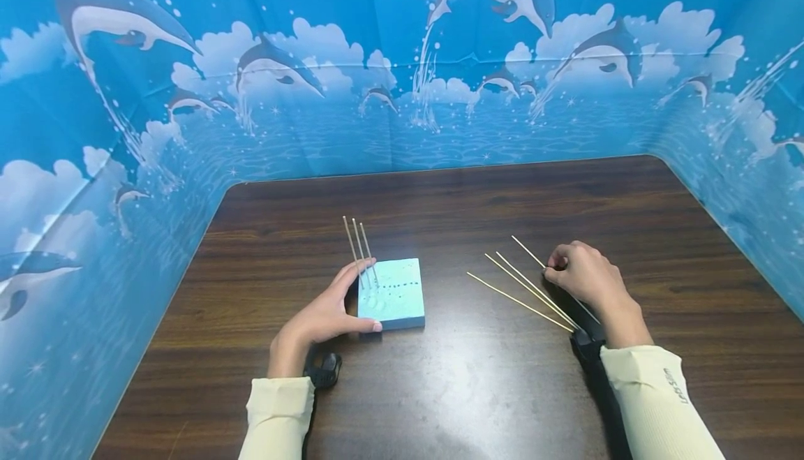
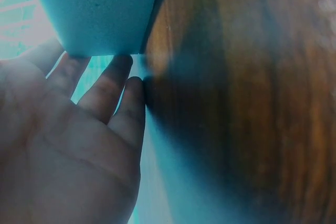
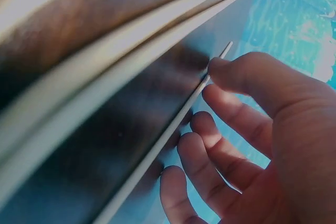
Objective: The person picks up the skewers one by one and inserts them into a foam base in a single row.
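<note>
In the head view my left hand [image 1: 319, 318] grips a pale blue foam block [image 1: 402, 299] at its left side, thumb along the near edge and fingers around the far corner. Three thin wooden sticks [image 1: 349, 238] stand up from the left part of the block, leaning slightly. Small holes run in a row across its top. Fingertips rest against the block's side [image 2: 102, 17] in the left wrist view. Over on the right, my right hand [image 1: 590, 275] pinches one wooden stick [image 3: 155, 148] between thumb and forefinger, the stick lying low along the table.
Several more wooden sticks [image 1: 518, 301] lie fanned out on the dark wooden table [image 1: 452, 216], just left of my right hand. A dolphin-patterned blue cloth [image 1: 427, 132] walls the table at the back and sides. Each wrist wears a black camera [image 1: 325, 371].
</note>
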`<state>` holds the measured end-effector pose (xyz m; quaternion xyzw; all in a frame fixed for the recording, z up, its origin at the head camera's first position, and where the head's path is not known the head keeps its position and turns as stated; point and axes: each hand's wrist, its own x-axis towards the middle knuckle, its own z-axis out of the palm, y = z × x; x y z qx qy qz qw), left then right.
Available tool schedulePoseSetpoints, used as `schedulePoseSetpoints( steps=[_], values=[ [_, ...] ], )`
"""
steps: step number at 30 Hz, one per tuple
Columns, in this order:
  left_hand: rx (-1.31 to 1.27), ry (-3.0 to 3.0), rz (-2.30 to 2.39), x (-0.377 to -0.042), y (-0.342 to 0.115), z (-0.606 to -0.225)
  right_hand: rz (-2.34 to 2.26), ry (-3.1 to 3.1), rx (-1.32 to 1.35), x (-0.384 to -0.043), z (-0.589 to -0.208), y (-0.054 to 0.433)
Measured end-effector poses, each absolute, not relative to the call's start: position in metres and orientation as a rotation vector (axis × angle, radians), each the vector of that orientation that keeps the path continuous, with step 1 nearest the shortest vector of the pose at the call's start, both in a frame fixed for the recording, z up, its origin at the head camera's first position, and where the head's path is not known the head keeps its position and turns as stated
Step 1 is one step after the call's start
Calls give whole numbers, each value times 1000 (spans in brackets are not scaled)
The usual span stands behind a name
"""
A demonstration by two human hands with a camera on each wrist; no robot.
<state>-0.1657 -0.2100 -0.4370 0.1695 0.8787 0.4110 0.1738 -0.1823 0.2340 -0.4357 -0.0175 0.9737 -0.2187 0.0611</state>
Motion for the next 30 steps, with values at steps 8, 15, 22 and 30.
schedulePoseSetpoints(
  steps=[8, 15, 22, 30],
  values=[
    [478, 2494, 1163, -167, -211, -435, -674, 2929, -27, -183, -434, 232],
    [477, 2495, 1153, -165, -210, -434, -701, 2928, -37, -182, -434, 231],
    [463, 2496, 1155, -164, -211, -435, -972, 3034, -186, -185, -423, 218],
    [471, 2493, 1152, -163, -211, -435, -1434, 3121, -332, -192, -392, 165]
  ],
)
